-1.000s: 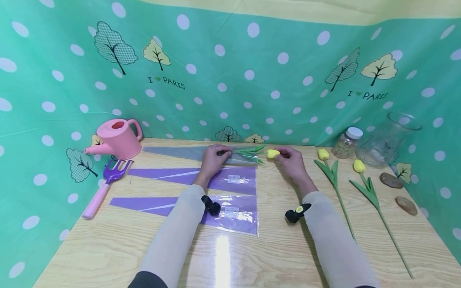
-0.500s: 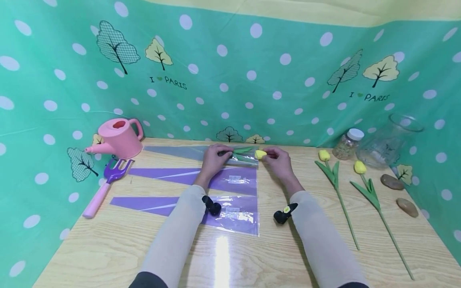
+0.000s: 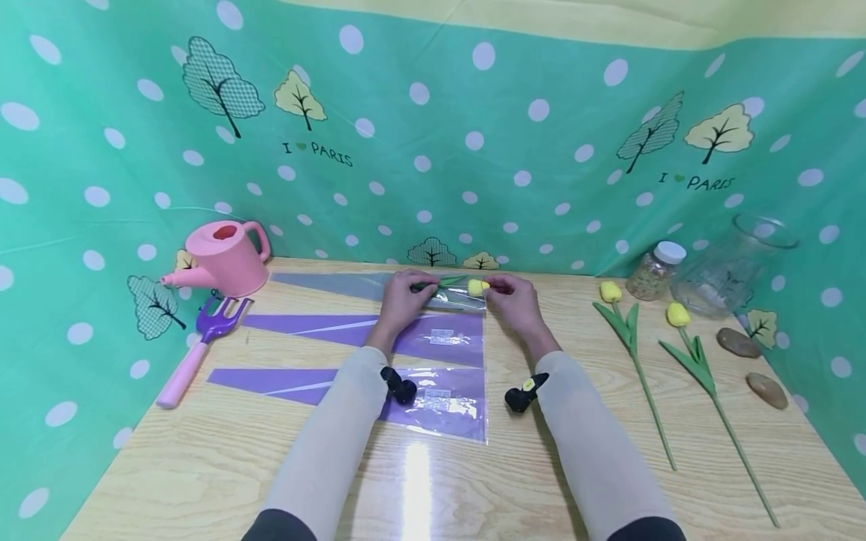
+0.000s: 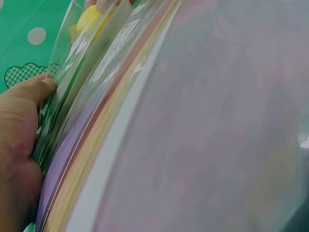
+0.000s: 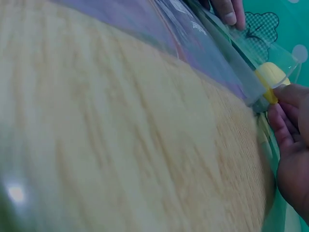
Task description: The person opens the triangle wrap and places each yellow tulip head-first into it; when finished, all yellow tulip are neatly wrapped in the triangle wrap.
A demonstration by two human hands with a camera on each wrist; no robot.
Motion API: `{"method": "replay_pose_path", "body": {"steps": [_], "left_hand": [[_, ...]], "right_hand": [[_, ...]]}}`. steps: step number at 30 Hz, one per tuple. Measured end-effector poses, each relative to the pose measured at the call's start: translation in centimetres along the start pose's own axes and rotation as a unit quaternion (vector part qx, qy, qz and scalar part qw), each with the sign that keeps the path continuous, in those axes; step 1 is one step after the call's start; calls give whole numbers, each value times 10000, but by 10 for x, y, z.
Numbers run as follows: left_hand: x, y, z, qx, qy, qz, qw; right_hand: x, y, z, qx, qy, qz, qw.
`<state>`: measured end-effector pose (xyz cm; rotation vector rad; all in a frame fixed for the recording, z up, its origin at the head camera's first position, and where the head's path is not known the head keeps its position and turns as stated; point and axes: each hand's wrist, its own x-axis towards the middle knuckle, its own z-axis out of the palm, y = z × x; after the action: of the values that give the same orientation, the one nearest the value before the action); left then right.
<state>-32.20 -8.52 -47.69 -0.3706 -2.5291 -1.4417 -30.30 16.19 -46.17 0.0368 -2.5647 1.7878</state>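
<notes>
A yellow artificial tulip [image 3: 476,288] lies lengthwise in the wide end of a grey-backed clear flower sleeve [image 3: 325,283], its green leaves inside the film. My right hand [image 3: 514,300] pinches the bloom at its tip, at the sleeve's mouth. My left hand [image 3: 401,303] grips the same sleeve partway along, with its thumb [image 4: 41,88] on the clear film in the left wrist view. The bloom [image 5: 271,75] shows under the film's edge in the right wrist view. The stem under my left hand is hidden.
Two purple-backed sleeves [image 3: 433,328] lie in front, the nearer partly under my left sleeve. At left are a pink watering can [image 3: 230,259] and a hand fork [image 3: 196,353]. Right are two tulips [image 3: 632,346], a lidded jar [image 3: 655,272], a glass vase [image 3: 717,278] and stones [image 3: 739,343].
My right hand has moved left, and the tulip's bloom has gone from outside the sleeve's mouth to inside it. My left hand has stayed in place on the sleeve.
</notes>
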Motion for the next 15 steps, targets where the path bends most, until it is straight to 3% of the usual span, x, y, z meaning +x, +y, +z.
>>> {"method": "replay_pose_path", "body": {"steps": [15], "left_hand": [[0, 0, 1, 185, 10, 151, 9997]], "right_hand": [[8, 3, 6, -349, -422, -42, 9985]]}}
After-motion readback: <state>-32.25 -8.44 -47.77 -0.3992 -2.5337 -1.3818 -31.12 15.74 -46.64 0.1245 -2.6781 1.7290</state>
